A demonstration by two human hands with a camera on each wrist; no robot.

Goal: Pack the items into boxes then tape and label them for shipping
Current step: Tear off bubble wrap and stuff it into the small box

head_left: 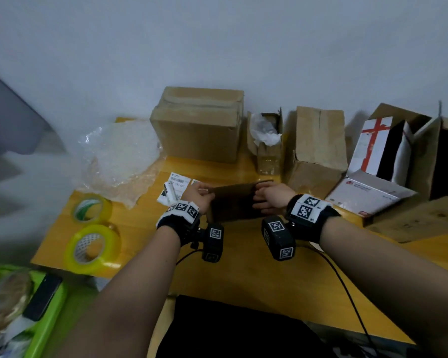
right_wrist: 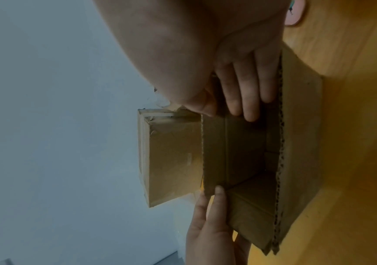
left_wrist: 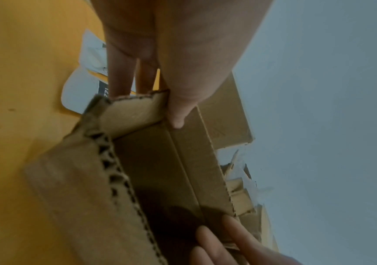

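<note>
Pinched small cardboard box [head_left: 234,201] at nine by left hand [head_left: 198,196], at three by right hand [head_left: 270,198]; best squared open evenly, judging by slanted walls.

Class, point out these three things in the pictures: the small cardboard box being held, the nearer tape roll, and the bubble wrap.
small cardboard box [head_left: 233,202], head view, dark near wall.
nearer tape roll [head_left: 74,248], head view, yellowish outer band.
bubble wrap [head_left: 119,156], head view, middle of the sheet.

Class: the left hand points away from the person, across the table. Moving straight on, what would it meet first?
Probably the shipping label lying just beyond the left hand, which grips the small cardboard box; depth is unclear.
</note>
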